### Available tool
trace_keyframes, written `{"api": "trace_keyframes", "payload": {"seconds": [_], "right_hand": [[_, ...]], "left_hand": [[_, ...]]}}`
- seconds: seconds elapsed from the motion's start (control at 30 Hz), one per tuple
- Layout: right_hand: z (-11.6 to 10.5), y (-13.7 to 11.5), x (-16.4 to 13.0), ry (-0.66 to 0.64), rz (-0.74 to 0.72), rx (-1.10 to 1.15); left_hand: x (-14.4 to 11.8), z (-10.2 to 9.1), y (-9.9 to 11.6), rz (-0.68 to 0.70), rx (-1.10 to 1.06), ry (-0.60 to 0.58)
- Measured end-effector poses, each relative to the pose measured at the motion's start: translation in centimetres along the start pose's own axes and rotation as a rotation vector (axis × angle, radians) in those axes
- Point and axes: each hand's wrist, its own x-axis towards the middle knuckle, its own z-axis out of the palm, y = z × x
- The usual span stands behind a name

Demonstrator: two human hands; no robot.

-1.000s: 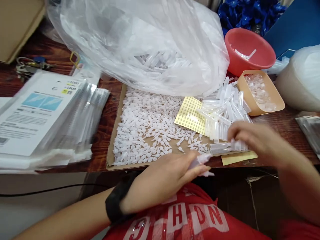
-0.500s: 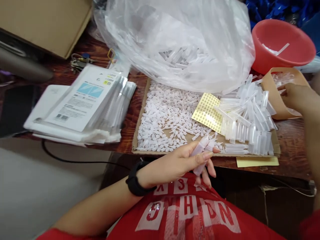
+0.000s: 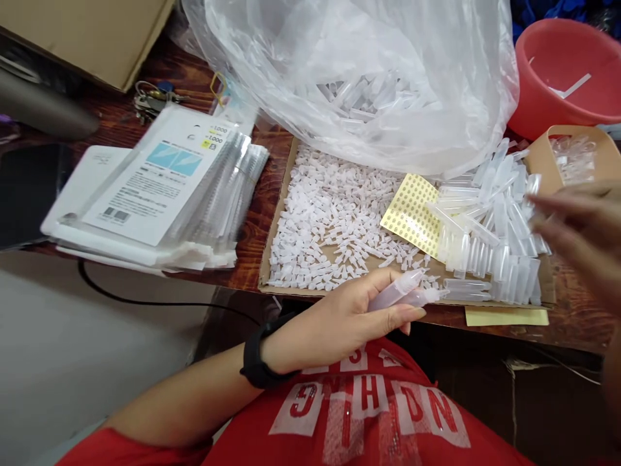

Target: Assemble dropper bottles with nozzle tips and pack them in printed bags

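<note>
Two small translucent plastic bottles (image 3: 388, 292) with narrow white tips lie side by side in my left hand (image 3: 334, 320). Its fingers wrap round them, and their tips point right over the tray's front edge. My right hand (image 3: 579, 226) is blurred at the right, in front of the tan container (image 3: 538, 150). Thumb and fingers come together there in a pinch; whatever is between them is too small and smeared to make out. Small clear pieces (image 3: 575, 158) sit in that container. A cardboard tray (image 3: 276, 246) holds many white nozzle tips (image 3: 320, 226) and a pile of clear tubes (image 3: 499, 200).
A yellow sticker sheet (image 3: 412, 210) lies across the tray. Behind it spreads a large plastic bag (image 3: 378, 142) with more tubes inside. A red bowl (image 3: 538, 90) stands back right. Packaging sleeves (image 3: 145, 181) are stacked on the left, near keys (image 3: 150, 100) and a cardboard box (image 3: 82, 32).
My right hand has come out of the tan container and moved down toward the tray. In my left hand the two bottles have turned so their tips point more to the right.
</note>
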Motion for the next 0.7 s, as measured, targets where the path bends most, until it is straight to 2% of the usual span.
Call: {"api": "trace_keyframes", "payload": {"seconds": [0.03,0.07,0.1,0.17,0.27,0.4,0.5,0.6,0.7], "right_hand": [[1.2,-3.0,-0.8,0.044,0.001,0.059],[2.4,-5.6,-1.5,0.007,-0.075,0.124],[3.5,-7.7,-2.1,-0.023,-0.092,0.168],[5.2,-10.2,-2.8,-0.019,-0.04,0.208],[7.1,-10.9,-3.2,0.096,0.055,0.388],[9.6,-10.7,-3.3,0.173,0.03,0.755],[10.3,-10.8,-3.4,0.108,-0.048,0.655],[9.5,-10.9,-3.5,0.041,-0.137,0.444],[8.4,-11.2,-3.2,0.031,-0.215,0.345]], "left_hand": [[0.0,0.1,0.0,0.011,0.047,0.042],[-0.1,0.2,-0.1,0.025,0.09,0.072],[-0.1,0.3,-0.3,0.04,0.122,0.092],[-0.2,0.5,-0.5,0.052,0.146,0.103],[-0.5,0.6,-0.7,0.051,0.128,0.077],[-0.8,0.5,-0.9,0.073,0.112,0.069],[-1.0,0.3,-1.0,0.103,0.151,0.093],[-1.1,0.1,-1.0,0.133,0.239,0.12],[-1.3,0.0,-1.0,0.178,0.346,0.139]]}}
